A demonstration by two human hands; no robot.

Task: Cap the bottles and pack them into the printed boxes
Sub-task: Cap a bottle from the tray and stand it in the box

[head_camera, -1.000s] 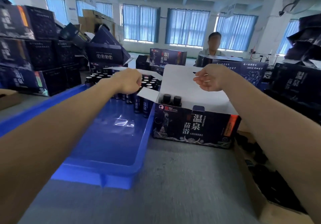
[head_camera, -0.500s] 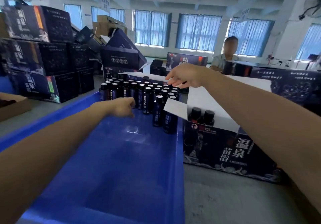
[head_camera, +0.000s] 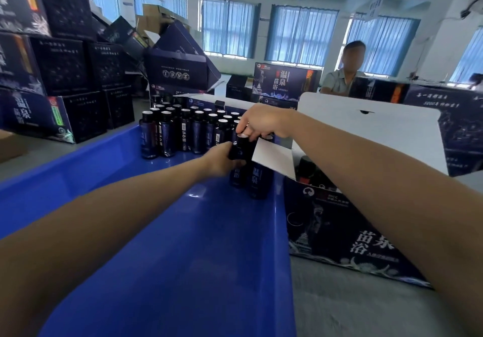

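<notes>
Dark glossy bottles (head_camera: pixel 167 134), silvery tops, upright in blue tray (head_camera: pixel 162 245).

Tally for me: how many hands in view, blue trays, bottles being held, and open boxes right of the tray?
Hands: 2, left hand and right hand
Blue tray: 1
Held bottle: 1
Open box right of the tray: 1
Total: 5

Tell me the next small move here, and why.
Probably lift the bottle clear of the blue tray and toward the printed box. The left hand grips its body, the right hand seems to pinch its cap, and the box stands open right beside them.
</notes>
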